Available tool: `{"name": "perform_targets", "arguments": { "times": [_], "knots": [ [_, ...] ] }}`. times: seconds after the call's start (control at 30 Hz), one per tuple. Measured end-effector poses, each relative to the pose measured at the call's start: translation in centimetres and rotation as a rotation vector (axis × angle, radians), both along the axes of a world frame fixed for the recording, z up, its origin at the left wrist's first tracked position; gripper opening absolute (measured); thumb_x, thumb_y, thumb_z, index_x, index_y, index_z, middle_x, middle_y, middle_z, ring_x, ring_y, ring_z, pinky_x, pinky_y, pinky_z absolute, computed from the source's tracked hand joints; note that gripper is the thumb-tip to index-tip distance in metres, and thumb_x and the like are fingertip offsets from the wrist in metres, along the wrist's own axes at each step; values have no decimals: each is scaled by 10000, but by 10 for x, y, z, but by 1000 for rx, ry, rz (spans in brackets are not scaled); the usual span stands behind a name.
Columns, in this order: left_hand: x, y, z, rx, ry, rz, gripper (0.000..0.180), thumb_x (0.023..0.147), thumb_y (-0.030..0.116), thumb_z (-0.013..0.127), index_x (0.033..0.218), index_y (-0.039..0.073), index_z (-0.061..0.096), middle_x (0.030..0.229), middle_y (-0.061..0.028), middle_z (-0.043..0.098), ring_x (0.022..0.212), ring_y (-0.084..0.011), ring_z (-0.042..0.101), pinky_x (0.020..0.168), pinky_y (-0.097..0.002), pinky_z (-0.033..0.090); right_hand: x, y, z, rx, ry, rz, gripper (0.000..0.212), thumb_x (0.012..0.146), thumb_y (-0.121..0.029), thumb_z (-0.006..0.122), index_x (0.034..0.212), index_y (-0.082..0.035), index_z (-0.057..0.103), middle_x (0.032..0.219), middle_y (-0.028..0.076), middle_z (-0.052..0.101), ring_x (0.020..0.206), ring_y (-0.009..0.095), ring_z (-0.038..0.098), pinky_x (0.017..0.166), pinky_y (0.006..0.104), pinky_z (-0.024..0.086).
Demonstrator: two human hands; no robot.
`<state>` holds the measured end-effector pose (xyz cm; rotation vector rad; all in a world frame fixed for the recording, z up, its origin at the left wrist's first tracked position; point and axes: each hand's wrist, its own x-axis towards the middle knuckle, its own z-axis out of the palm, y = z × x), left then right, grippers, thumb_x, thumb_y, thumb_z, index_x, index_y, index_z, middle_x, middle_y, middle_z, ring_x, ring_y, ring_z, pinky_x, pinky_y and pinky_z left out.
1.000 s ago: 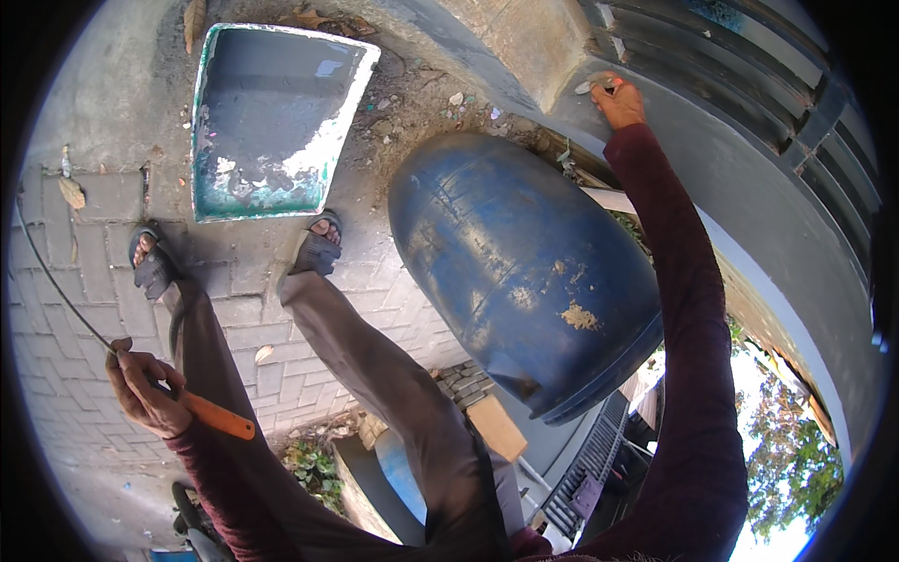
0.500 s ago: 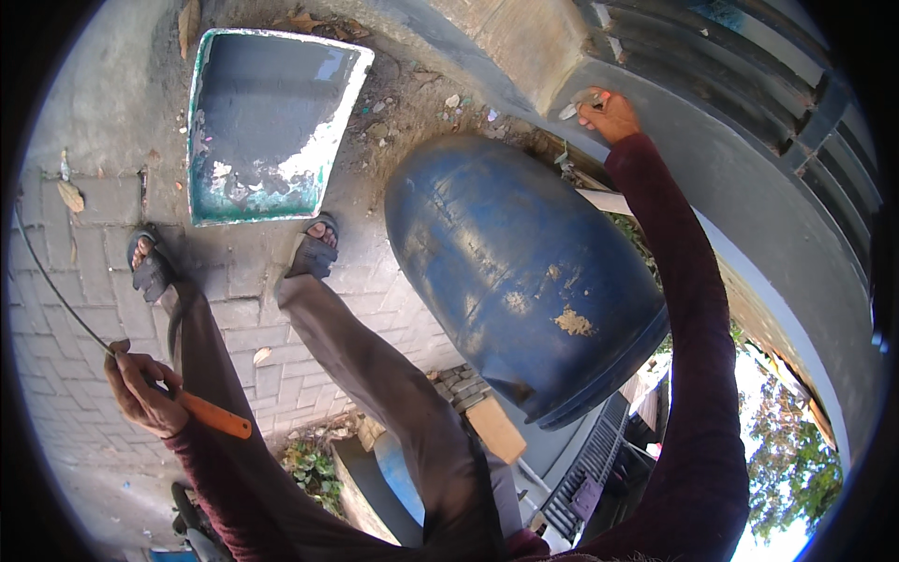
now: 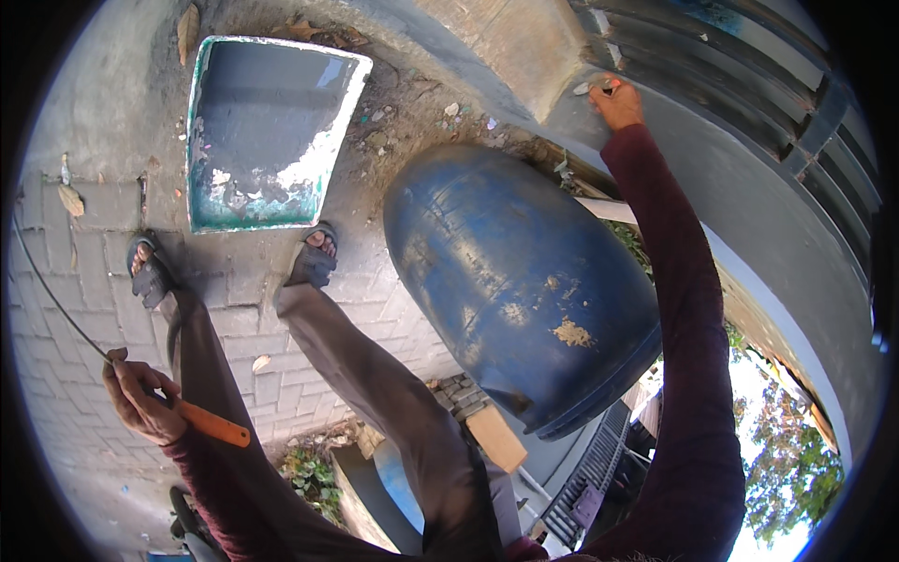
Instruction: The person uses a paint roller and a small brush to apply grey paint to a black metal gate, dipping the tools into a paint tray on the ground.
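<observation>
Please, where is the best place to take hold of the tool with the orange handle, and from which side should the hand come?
Probably around the orange handle, as the left hand already does. The handle is thick and straight, while the metal part is long, thin and curved, a poor grip. Coming from the side, with fingers wrapped across the handle near its front end, seems best; the free rear end sticks out behind the hand.
</observation>
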<state>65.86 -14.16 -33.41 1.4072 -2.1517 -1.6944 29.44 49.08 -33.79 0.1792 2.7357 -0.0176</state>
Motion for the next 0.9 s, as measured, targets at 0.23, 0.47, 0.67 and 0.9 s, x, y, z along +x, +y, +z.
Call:
{"name": "perform_targets", "arguments": {
  "times": [0.23,0.47,0.67,0.9],
  "knots": [
    [6,0,-1,4,-47,17,300,1013,247,427,1076,-29,525,610,16,389,423,-53,355,382,-197,317,-19,5,-8,27,66,79,309,757,-284,664,993,-86,682,920,170,690,889,370,649,793,400,503],
    [0,3,-2,0,-37,17,299,1012,233,426,1069,-47,512,589,15,380,391,-55,352,376,-198,304,-13,-5,-2,82,204,241,276,773,-277,646,995,-121,694,928,158,684,902,362,645,787,395,508],
    [-3,5,-1,6,-36,17,302,1013,227,424,1074,-54,512,590,15,380,389,-54,344,378,-198,300,-8,-4,-7,122,262,305,280,775,-267,643,1003,-111,688,970,171,674,918,374,634,786,412,506],
    [-2,2,-1,16,-61,22,307,1012,224,421,1091,-59,511,595,13,386,386,-57,346,383,-195,302,-4,-5,-4,175,218,364,298,766,-263,638,993,-74,678,970,193,670,924,387,628,795,431,497]
  ]
}}
